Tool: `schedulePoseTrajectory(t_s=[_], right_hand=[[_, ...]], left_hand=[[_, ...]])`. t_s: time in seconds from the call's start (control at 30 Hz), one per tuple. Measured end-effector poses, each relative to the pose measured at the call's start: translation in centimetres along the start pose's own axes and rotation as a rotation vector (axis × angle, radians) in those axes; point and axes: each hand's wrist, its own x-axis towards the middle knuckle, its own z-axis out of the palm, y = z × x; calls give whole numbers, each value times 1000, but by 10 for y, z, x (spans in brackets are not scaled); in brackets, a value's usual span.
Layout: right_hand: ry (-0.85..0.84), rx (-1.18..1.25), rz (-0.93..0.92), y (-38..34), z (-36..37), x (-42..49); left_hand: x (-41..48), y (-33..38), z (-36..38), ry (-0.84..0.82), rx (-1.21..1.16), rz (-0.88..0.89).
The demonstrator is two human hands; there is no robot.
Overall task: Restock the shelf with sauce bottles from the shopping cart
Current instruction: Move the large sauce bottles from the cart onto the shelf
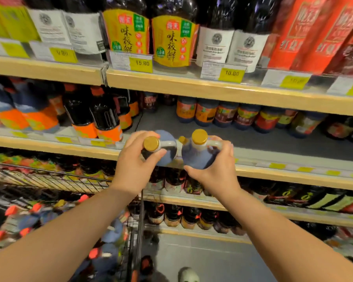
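Observation:
I hold two dark sauce bottles with gold caps and grey handles, side by side at the front edge of the middle shelf (273, 153). My left hand (135, 165) grips the left sauce bottle (167, 147) around its neck. My right hand (216, 167) grips the right sauce bottle (198, 157) from below and by its handle. A third gold cap shows between the two. The wire shopping cart (139, 231) stands at the lower left with several more bottles inside, blurred.
The grey shelf floor behind the held bottles is bare in the middle, with a row of labelled bottles (224, 115) at the back and orange-labelled bottles (106, 121) to the left. Shelves above and below are stocked. A shoe (189, 274) shows on the floor.

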Motion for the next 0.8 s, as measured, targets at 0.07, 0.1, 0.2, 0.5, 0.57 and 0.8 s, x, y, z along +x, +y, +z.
schedulePoseTrajectory(t_s=[0.07,0.1,0.2,0.5,0.57,0.8], right_hand=[[-26,-1,-69,4,0,18],[-33,-5,-95,5,1,25],[-41,-19,-182,9,7,44],[89,-18,-226,43,49,79],[124,6,-207,50,57,84],[171,138,-24,65,83,105]], left_hand=[[7,3,6,48,48,40],[11,4,9,68,60,48],[20,-1,18,118,55,33],[46,-45,44,162,36,81],[54,-54,52,172,41,109],[88,-76,72,227,15,190]])
